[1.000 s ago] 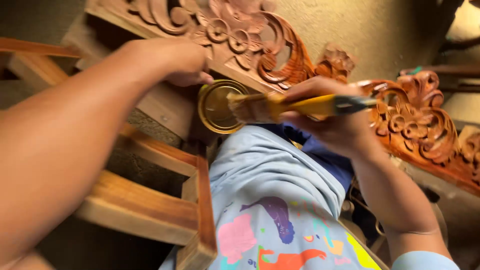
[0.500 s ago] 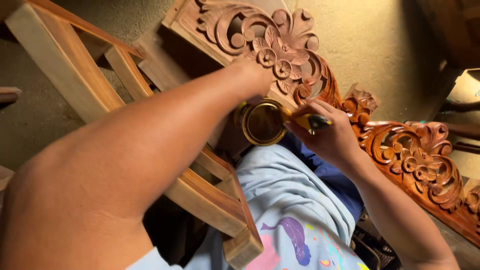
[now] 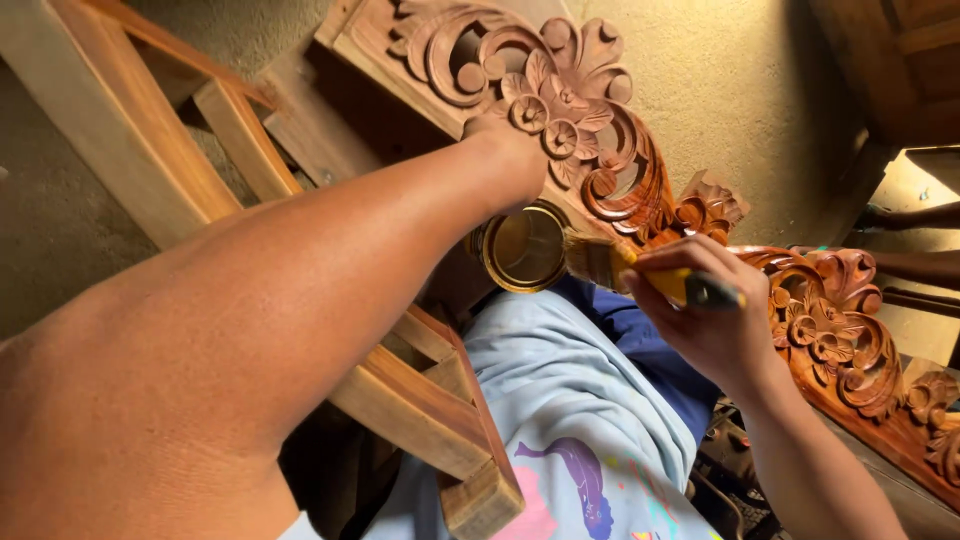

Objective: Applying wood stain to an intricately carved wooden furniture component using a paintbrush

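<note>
My right hand [image 3: 705,320] grips a yellow-handled paintbrush [image 3: 640,275], its bristles at the rim of an open gold tin [image 3: 523,247] of finish. My left hand [image 3: 515,150] reaches across and rests on a carved wooden panel [image 3: 590,130] with scrolls and flowers, just above the tin. Its fingers are hidden behind the wrist, so I cannot see whether it holds the tin. The carved panel runs down to the right, where its lower part [image 3: 840,330] is darker and glossy.
A plain wooden frame [image 3: 420,400] of rails lies under my left arm. My lap in a light blue cloth with coloured prints [image 3: 570,420] sits below the tin. A rough plaster wall [image 3: 740,90] stands behind the panel.
The view has shifted, so the carving sits higher and nearer. The brush has turned from pointing across the tin to touching its right rim. My left arm now fills the left side.
</note>
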